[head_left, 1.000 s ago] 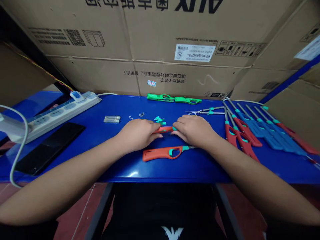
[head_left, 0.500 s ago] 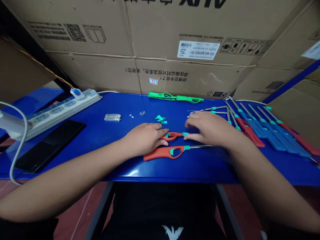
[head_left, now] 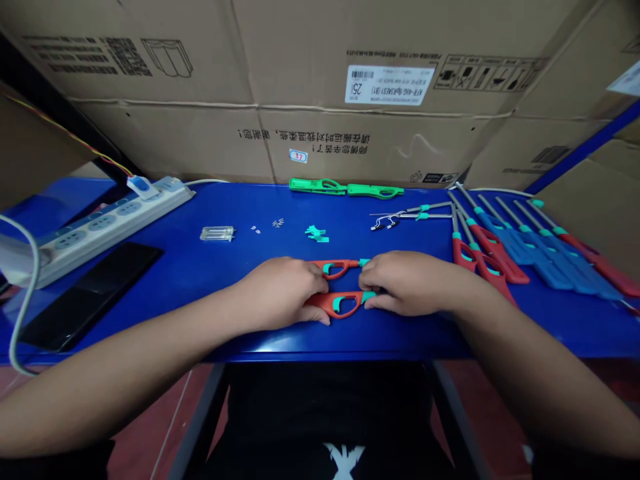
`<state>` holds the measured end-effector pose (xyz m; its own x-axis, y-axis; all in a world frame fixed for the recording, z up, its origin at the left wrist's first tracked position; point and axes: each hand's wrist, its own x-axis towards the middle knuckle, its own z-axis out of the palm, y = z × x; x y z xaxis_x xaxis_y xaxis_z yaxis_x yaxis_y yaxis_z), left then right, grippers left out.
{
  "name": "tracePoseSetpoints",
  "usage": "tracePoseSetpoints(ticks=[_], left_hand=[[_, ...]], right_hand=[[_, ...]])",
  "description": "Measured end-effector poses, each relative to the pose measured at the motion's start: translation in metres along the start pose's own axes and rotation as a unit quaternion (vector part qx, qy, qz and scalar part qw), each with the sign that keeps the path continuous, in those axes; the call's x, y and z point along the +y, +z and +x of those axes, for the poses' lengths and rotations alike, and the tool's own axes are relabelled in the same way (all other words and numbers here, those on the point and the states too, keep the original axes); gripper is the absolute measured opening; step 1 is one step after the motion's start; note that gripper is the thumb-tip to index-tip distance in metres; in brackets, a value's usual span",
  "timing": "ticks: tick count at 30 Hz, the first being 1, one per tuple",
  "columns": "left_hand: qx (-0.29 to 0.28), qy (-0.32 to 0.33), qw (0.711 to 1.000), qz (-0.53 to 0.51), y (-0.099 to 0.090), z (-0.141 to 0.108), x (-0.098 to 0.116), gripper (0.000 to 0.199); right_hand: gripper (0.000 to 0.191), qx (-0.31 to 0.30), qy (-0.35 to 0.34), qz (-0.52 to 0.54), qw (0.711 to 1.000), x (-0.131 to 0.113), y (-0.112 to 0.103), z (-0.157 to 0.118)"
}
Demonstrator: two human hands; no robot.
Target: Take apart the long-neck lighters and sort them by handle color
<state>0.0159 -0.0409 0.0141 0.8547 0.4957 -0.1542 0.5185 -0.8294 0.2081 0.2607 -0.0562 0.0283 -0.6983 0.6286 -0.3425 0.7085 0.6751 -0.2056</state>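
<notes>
Two orange-red utility lighter handles with teal parts lie one above the other on the blue table, between my hands. The upper lighter handle [head_left: 336, 267] is nearly parallel to the lower lighter handle [head_left: 336, 305]. My left hand [head_left: 275, 291] curls over their left ends, and my right hand [head_left: 405, 283] covers their teal right ends. The fingers hide the ends of both handles. Any metal tube on them is hidden.
The blue table [head_left: 380, 337] holds teal bits [head_left: 316, 233], a clear plastic case [head_left: 217, 233], green lighter handles [head_left: 346, 189], metal-tipped parts [head_left: 410, 217] and several red-and-blue lighters [head_left: 530, 253]. A power strip [head_left: 115, 223] and a black phone [head_left: 90, 297] lie left. Cardboard boxes stand behind.
My right hand has moved left onto the handles from above them. The lower handle now sits closer to the upper one, and both hands grip the pair.
</notes>
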Motion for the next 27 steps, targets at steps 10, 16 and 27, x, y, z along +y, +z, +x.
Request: tracePoseSetpoints(ticks=[10, 16, 27], left_hand=[[0.018, 0.025, 0.993, -0.114, -0.005, -0.002, -0.006, 0.028], [0.061, 0.003, 0.982, -0.179, -0.015, -0.008, -0.006, 0.021], [0.013, 0.005, 0.999, -0.053, -0.005, -0.002, -0.009, 0.026]], right_hand=[[0.024, 0.015, -0.029, -0.016, 0.999, -0.004, 0.001, -0.005], [0.03, 0.071, -0.042, -0.042, 0.996, -0.004, -0.004, -0.004], [0.047, 0.077, 0.016, -0.05, 0.996, 0.026, -0.007, -0.021]])
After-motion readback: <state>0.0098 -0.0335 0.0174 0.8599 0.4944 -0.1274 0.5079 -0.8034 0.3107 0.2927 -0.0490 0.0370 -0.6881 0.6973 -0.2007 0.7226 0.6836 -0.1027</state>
